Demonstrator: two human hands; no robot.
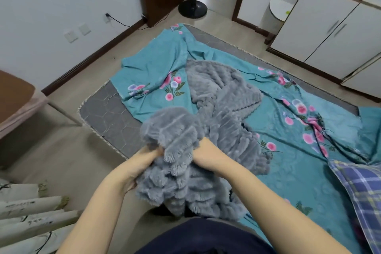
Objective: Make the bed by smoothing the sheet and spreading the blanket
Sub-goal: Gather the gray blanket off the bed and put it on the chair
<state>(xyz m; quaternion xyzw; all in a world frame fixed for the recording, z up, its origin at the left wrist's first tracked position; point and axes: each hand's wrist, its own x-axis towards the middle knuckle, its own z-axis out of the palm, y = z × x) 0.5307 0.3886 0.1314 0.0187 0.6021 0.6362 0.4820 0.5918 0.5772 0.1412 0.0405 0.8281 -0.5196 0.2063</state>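
A fluffy grey ribbed blanket lies bunched across the middle of the bed, its near end lifted in front of me. My left hand grips a gathered fold at the near left of the blanket. My right hand grips the blanket close beside it, fingers buried in the pile. A teal sheet with pink flowers lies wrinkled over the grey mattress. The sheet is pulled back, leaving the mattress's left corner bare.
A blue plaid pillow lies at the right edge. White cabinets stand beyond the bed at the right, a black fan stand at the back. A brown table and patterned curtains are at the left.
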